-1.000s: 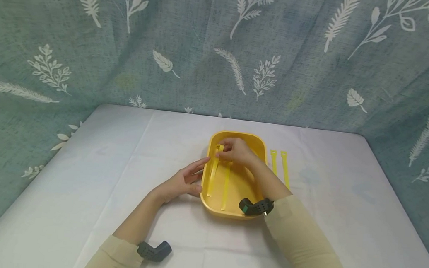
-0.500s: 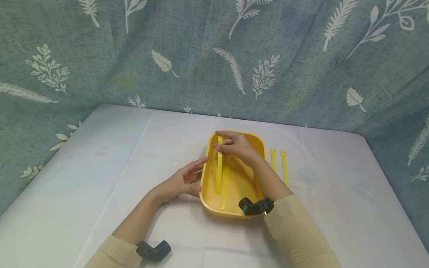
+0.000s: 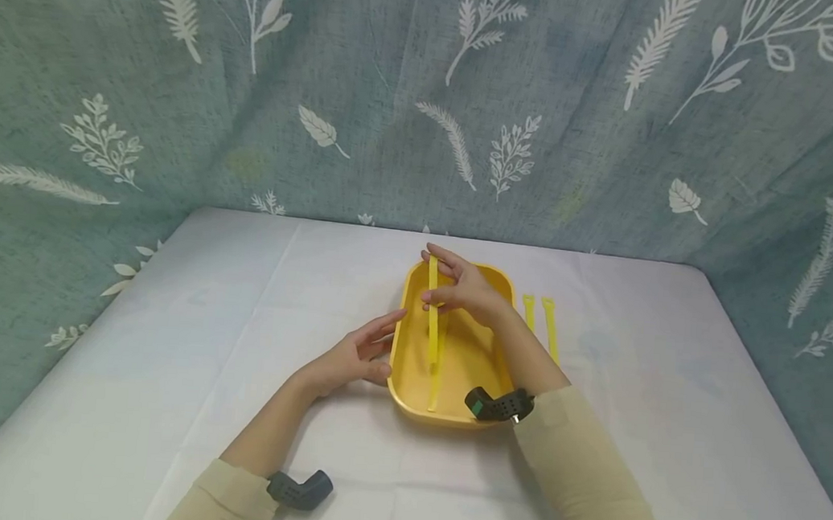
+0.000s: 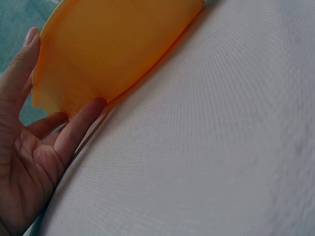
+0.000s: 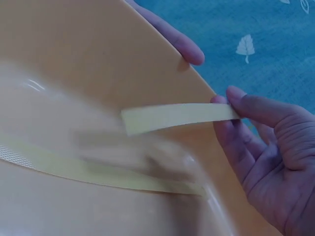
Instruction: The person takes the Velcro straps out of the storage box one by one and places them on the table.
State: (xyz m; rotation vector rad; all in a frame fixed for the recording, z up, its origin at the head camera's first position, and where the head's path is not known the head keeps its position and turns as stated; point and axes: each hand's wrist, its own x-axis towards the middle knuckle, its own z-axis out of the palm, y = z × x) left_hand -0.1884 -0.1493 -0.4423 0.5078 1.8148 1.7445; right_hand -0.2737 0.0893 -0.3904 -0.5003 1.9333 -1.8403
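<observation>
My right hand (image 3: 467,292) pinches a flat yellow strap (image 3: 433,334) between thumb and fingers, over the left part of a yellow plastic basin (image 3: 475,361). In the right wrist view the held strap (image 5: 172,117) sticks out from the fingertips, its free end over the basin floor. A second strap (image 5: 98,172), partly textured, lies on that floor below it. My left hand (image 3: 344,361) rests against the basin's left side with fingers spread. The left wrist view shows its thumb and fingertips touching the outer wall (image 4: 113,54).
Two more yellow straps (image 3: 530,310) with slotted ends lie on the white tablecloth (image 3: 655,373) just right of the basin, their lower parts hidden behind the right forearm. A patterned blue-green curtain (image 3: 394,170) hangs behind the table.
My right hand has lifted the strap from the basin's left side and shifted it slightly right, the upper end now higher toward the far rim. The left hand stays in place.
</observation>
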